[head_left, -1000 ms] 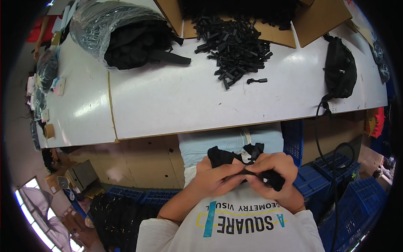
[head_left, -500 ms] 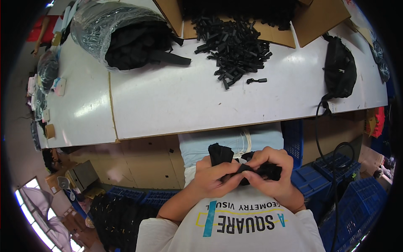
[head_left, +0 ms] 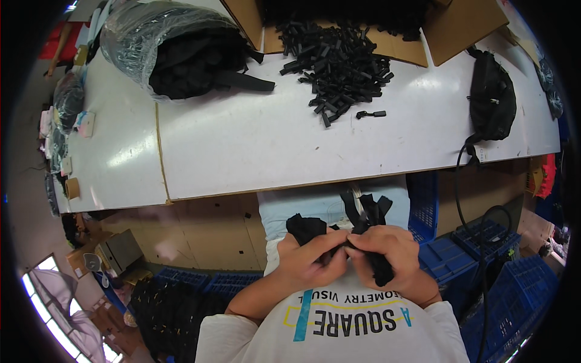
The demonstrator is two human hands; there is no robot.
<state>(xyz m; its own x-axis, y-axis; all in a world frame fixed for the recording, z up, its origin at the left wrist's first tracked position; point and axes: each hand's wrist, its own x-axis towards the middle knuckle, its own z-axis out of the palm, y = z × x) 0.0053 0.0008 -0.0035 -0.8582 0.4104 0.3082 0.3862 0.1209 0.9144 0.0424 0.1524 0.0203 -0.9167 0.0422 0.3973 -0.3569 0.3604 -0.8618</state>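
Plainly, the biggest thing in my view is the white bench (head_left: 272, 145), which runs from left to right across the far half of the scene. Below its near edge on the right, I see blue crates (head_left: 514, 302). An open cardboard box (head_left: 465, 30) stands at the far side of the bench, its flaps spread toward me. Far left of that lies a clear plastic bag (head_left: 124, 45), its mouth turned to the right, with black strips (head_left: 187, 69) bunched inside and one long end reaching out onto the bench.

Nearest to me is the white shirt (head_left: 345, 345) of the person wearing my camera, and just beyond it a light blue cloth (head_left: 278, 202) sits against the near edge of the bench. A pile of small black parts (head_left: 339, 72) spills from the box mouth toward the near side. On the far right rests a black pouch (head_left: 493, 97).

Both hands are in front of the shirt, off the bench. The left hand (head_left: 308, 260) and the right hand (head_left: 393, 251) almost meet, and each grip is narrow, thumb and forefinger pinched on black fabric (head_left: 304, 228). It bunches out past the left fingers, while loose ends rise beyond the right ones; whether it is one piece, I cannot tell.

Smallest of all, a single black part (head_left: 373, 114) lies just near of the pile.
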